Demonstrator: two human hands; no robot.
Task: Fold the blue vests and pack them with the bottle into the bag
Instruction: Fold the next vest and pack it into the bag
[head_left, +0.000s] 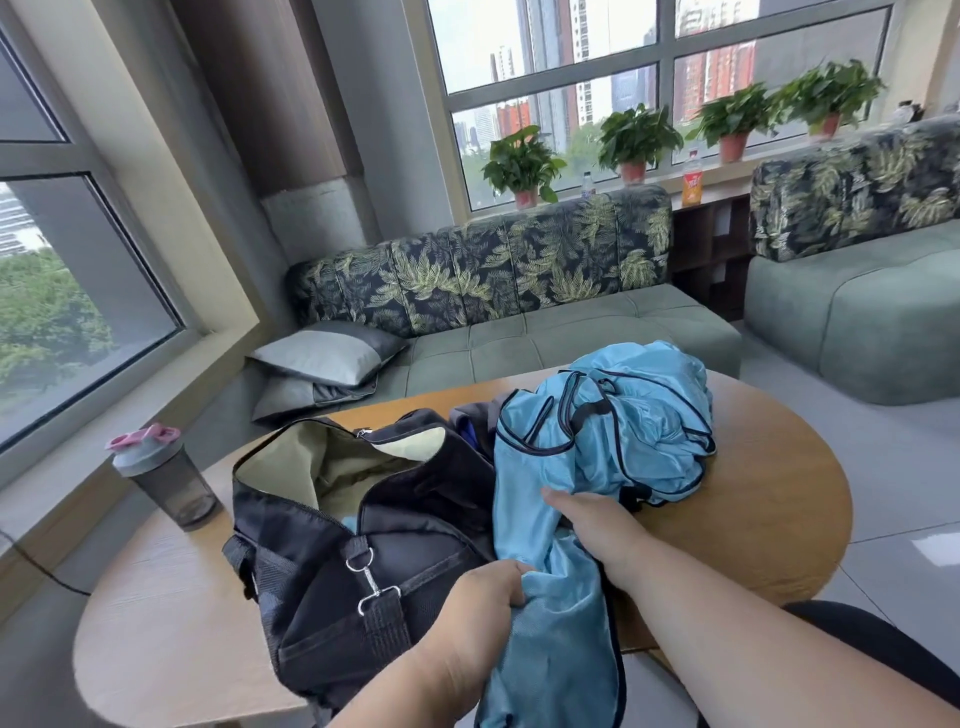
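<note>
Both hands, left (485, 587) and right (589, 525), clutch a slippery vest (550, 478) (unfolded) that may slide off the table (769, 499).

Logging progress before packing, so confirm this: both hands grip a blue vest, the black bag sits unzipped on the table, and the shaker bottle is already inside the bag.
Not quite. The head view shows the shaker bottle standing on the table, left of the black bag, not inside it. The left hand and right hand do grip a blue vest, and the bag is unzipped.

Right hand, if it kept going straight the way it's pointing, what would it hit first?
The right hand points up and left across the blue vest it grips. Past that cloth, the open black bag looks next, though depth is unclear.
</note>
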